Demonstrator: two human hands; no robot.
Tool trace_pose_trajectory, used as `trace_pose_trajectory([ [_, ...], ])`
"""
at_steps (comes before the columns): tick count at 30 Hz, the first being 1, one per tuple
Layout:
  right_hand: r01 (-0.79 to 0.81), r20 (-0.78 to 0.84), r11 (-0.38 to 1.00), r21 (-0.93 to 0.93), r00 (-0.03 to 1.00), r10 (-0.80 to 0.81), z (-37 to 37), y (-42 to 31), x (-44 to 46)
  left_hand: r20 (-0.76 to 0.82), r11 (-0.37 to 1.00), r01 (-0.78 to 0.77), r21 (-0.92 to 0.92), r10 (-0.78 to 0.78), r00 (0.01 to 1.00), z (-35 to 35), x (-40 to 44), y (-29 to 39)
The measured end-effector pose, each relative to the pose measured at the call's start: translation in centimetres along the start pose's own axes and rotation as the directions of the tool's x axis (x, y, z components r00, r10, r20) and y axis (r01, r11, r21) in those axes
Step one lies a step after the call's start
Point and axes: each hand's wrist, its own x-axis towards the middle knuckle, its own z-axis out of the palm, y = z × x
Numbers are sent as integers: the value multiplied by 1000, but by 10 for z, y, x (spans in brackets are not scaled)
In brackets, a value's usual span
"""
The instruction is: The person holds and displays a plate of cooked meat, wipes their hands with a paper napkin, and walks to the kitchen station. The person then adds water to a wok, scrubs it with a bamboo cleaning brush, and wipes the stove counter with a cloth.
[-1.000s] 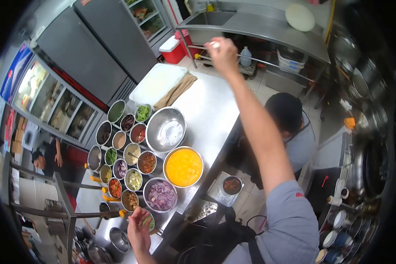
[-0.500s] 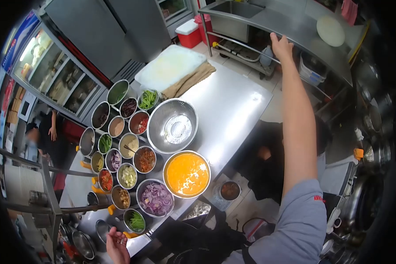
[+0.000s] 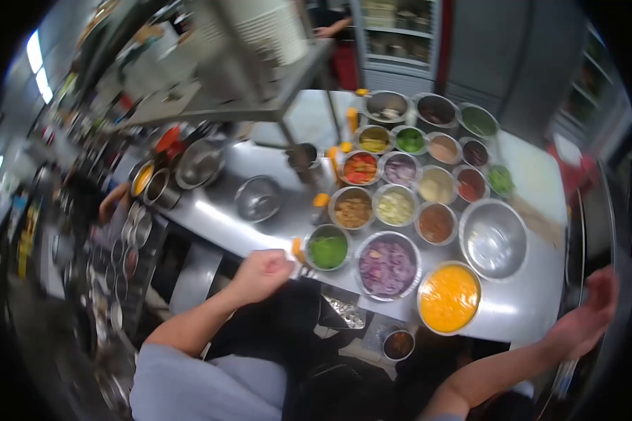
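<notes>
My left hand [image 3: 265, 272] is closed with its fingers curled, just off the table's front edge, and nothing shows in it. Nearest to it is a metal pot of cut green vegetables [image 3: 328, 250] with a yellow handle grip. Off the right end of the steel table, my right hand [image 3: 588, 316] is raised, empty and somewhat blurred, its fingers stretched out. Left of that hand stand a container of orange-yellow liquid [image 3: 449, 297] and a perforated metal bowl [image 3: 494, 240]. A bowl of sliced purple onions [image 3: 388, 265] sits between the green vegetables and the liquid.
Several metal pots of chopped ingredients, such as red peppers [image 3: 360, 168], crowd the table. A metal bowl [image 3: 258, 198] stands farther left, below a steel shelf [image 3: 288, 98]. A white cutting board [image 3: 541, 168] lies at the right. Another person's arm [image 3: 112, 201] shows at far left.
The view has swung left, bringing in the shelf and the left work area. My right arm has come down from reaching toward the sink counter. My left hand's fingers have curled in.
</notes>
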Motion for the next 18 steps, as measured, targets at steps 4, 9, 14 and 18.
trace_pose_trajectory([
  [4,-146,284,907,394,958,31,172,-68,-102,116,977,-210,40,204,972,-44,-14,-23],
  [9,-764,702,359,537,640,313,329,-187,-194,-37,933,-337,-125,335,942,-139,-10,-44],
  [14,-737,829,674,53,409,382,410,-265,-252,138,832,-13,-555,108,985,-234,-2,-126],
  [18,-613,901,774,-161,229,369,468,-293,-302,-95,879,-122,-461,88,992,-315,1,-211],
])
